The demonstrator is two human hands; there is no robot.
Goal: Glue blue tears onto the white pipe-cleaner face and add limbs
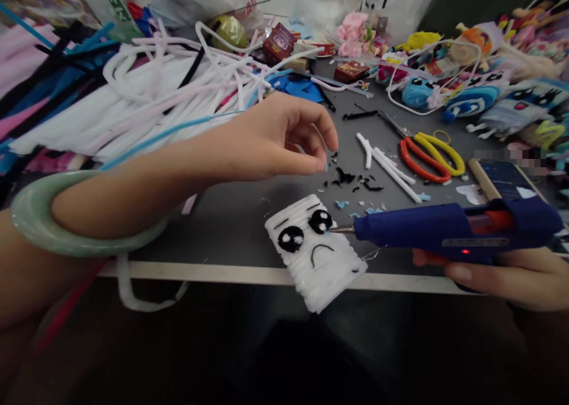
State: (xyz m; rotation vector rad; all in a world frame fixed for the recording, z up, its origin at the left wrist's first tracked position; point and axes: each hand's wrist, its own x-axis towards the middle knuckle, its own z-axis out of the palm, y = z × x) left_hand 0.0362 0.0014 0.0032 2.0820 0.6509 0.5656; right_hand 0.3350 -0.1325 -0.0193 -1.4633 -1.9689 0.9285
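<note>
A white rectangular piece of fuzzy pipe cleaner rows [326, 280], with black sparkly eyes and a frowning mouth, lies tilted across the table's front edge. My right hand [502, 277] grips a blue hot glue gun [413, 230], its red light lit. The metal nozzle reaches the face just below the right-hand eye. Above the face, my left hand [297, 135] hovers with fingers curled and the thumb close to the fingertips; whatever is between them is too small to make out. Black, white and blue scraps [344, 177] lie just beyond those fingertips.
Scissors with red and yellow handles [431, 156] lie behind the glue gun, beside white pipe cleaner pieces [393, 171]. A phone [504, 177] is at right. Bundled pipe cleaners [89, 120] fill the left; finished dolls [524, 105] crowd the back right.
</note>
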